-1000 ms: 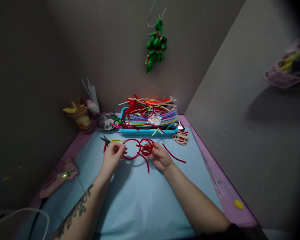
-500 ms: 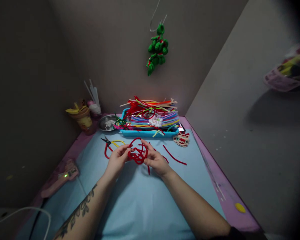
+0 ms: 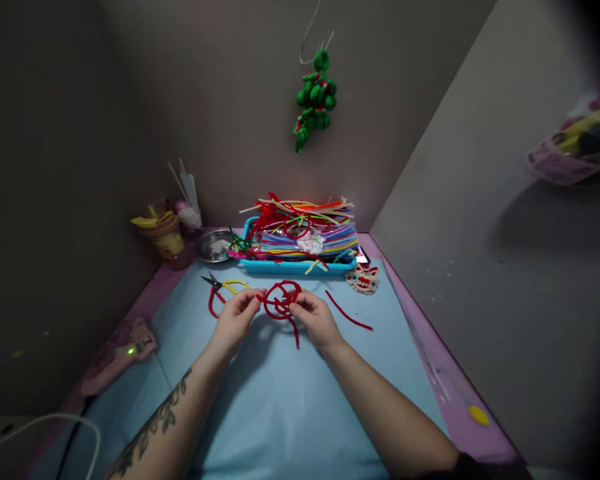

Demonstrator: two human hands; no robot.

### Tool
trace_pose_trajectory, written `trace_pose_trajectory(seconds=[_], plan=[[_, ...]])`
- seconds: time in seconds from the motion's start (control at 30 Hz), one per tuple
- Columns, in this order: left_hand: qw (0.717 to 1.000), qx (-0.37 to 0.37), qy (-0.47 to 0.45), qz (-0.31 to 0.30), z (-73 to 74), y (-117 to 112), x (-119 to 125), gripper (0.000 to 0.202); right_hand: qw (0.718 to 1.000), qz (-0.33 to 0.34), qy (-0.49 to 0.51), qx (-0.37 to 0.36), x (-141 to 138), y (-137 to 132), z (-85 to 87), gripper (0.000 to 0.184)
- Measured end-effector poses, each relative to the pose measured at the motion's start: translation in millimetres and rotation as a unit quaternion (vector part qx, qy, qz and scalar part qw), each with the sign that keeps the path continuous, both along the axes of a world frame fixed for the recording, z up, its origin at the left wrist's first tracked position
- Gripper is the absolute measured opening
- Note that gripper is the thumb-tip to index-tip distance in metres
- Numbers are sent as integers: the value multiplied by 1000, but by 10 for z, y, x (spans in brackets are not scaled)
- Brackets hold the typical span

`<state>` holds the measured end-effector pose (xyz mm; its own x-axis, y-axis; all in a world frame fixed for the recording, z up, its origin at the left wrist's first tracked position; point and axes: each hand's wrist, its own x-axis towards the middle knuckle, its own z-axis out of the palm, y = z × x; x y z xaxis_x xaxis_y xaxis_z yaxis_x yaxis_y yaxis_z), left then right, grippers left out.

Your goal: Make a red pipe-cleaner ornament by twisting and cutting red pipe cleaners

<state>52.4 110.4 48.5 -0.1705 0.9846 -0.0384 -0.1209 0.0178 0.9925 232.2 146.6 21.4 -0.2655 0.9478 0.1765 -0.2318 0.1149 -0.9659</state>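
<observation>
Between my hands, a red pipe cleaner shape (image 3: 281, 308), a round ring with bent strands inside, is held just above the blue mat (image 3: 300, 413). My left hand (image 3: 237, 319) pinches its left side between thumb and fingers. On the right side, my right hand (image 3: 316, 319) grips the edge with thumb and fingertips. Under the shape lies a loose red pipe cleaner piece (image 3: 296, 333). Another red pipe cleaner (image 3: 347, 312) rests to the right. Scissors (image 3: 220, 287) with yellow and red handles lie beyond my left hand, blades apart.
A blue tray (image 3: 300, 268) heaped with coloured pipe cleaners stands at the back. A metal bowl (image 3: 215, 247) sits left of it, and a beige-and-red face-shaped piece (image 3: 363, 280) right. A pink glue gun (image 3: 125, 357) lies at left. A green ornament (image 3: 316, 100) hangs above.
The red shape has turned in my hands and now appears flatter and rounder. My right hand's fingers have come down from its top to its right edge.
</observation>
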Motion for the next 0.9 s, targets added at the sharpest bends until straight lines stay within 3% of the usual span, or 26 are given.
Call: trace_pose_trajectory(seconds=[0.13,0.3,0.57,0.8,0.9], plan=[[1000,1,-27,10,14,-18,19,34,1000,3,11,-2,-9,-21,-6,17],[994,-40,-78,-61,29,-39,48,48,994,25,85,-57,-33,-30,-10,23],[995,-33,-69,-66,-13,-10,12,39,985,74,111,-107,-18,-19,-2,28],[994,-21,-97,-34,3,-11,-20,38,993,76,80,-31,-13,28,-60,17],[991,-28,-122,-51,36,-21,-11,39,995,77,64,-5,-16,34,-77,16]])
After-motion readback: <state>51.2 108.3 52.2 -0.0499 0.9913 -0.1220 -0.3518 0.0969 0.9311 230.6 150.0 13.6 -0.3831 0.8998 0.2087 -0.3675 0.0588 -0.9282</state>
